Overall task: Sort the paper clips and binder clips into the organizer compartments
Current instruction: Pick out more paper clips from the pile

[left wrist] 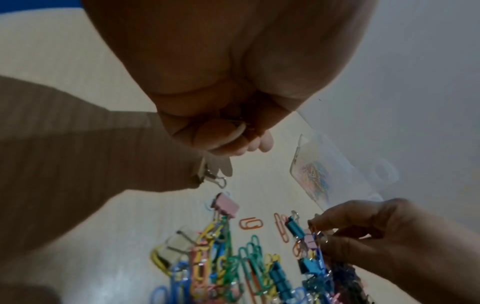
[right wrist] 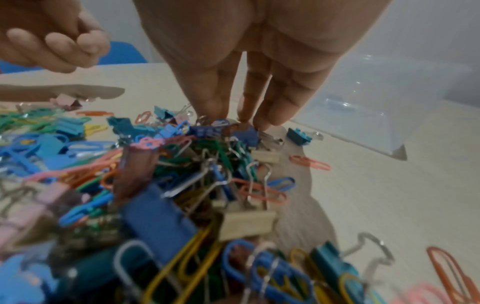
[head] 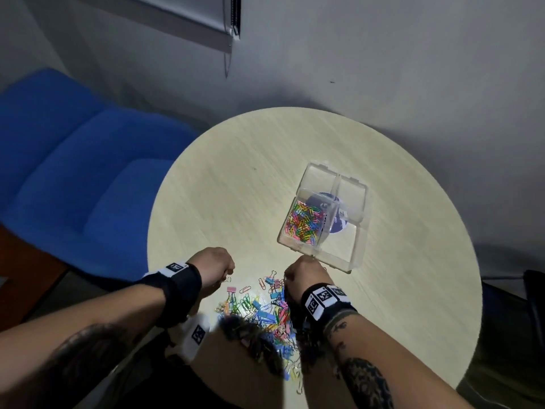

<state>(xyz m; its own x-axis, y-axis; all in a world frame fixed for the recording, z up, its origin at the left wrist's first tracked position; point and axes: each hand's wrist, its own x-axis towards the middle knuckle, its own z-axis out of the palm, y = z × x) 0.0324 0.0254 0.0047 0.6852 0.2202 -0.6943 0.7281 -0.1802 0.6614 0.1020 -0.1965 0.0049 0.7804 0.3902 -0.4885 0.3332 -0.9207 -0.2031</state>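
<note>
A heap of coloured paper clips and binder clips [head: 259,314] lies at the near edge of the round table [head: 236,178]. A clear organizer [head: 358,249] sits beyond it, right of centre; its near-left compartment holds small coloured paper clips [head: 303,224]. My left hand [head: 225,274] hovers over the heap's left edge, fingers curled round a small wire clip [left wrist: 242,123]. My right hand [right wrist: 233,119] points down into the heap [right wrist: 155,174], with thumb and fingertips [right wrist: 267,121] pinching the wire handles of a blue binder clip [right wrist: 205,130]. The organizer [right wrist: 376,115] stands just right of it.
A blue upholstered chair [head: 73,172] stands left of the table, against a grey wall. A dark object [head: 533,296] sits off the table's right edge. Loose orange paper clips [left wrist: 250,223] and a pink binder clip [left wrist: 226,204] lie between the hands.
</note>
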